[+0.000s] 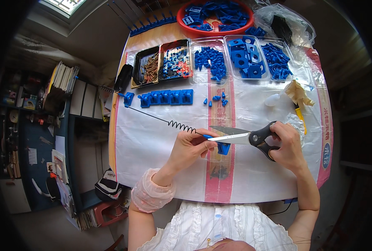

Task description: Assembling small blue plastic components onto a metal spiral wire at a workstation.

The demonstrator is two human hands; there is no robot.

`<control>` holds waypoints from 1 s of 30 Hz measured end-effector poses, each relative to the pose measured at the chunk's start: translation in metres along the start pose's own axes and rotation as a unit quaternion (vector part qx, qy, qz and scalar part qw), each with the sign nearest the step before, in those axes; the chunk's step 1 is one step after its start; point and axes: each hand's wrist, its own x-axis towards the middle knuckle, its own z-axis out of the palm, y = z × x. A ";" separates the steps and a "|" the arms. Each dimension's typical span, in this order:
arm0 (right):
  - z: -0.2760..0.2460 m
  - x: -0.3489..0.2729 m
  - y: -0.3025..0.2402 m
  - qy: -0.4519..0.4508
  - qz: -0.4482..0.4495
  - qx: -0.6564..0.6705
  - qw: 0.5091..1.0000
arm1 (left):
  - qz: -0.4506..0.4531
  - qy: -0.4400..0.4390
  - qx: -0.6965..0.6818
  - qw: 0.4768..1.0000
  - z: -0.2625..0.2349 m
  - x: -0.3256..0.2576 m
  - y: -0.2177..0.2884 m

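From where I stand, the person's left hand (pixel 189 147), near the middle of the frame, has its thumb and fingertips pinched together on a small blue plastic piece (pixel 224 149). A black wire with a coiled stretch (pixel 181 125) runs from those fingers toward the upper left. The right hand (pixel 287 144), right of centre, is closed round the handles of the black-handled scissors (pixel 256 138). Their blades stand apart, pointing left, the paler one crossing just above the piece; I can't tell whether it touches.

The step in hand looks to me like lining up the scissors at the piece. I'd judge the next move calls for a steady pinch and a careful blade, since the tip lies so near the left fingertips. Toward the upper left sits a row of blue parts (pixel 167 98), with loose blue cones (pixel 216 98) to its right.
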 end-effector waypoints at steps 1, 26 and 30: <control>0.000 0.000 0.000 -0.002 -0.001 0.001 1.000 | -0.001 0.003 0.000 1.000 0.001 0.000 0.001; -0.005 0.001 -0.002 0.003 -0.015 -0.020 1.000 | 0.002 -0.006 -0.006 1.000 0.000 -0.001 0.001; -0.004 0.001 -0.002 0.002 -0.015 -0.017 1.000 | -0.001 -0.004 -0.020 1.000 -0.001 -0.002 0.000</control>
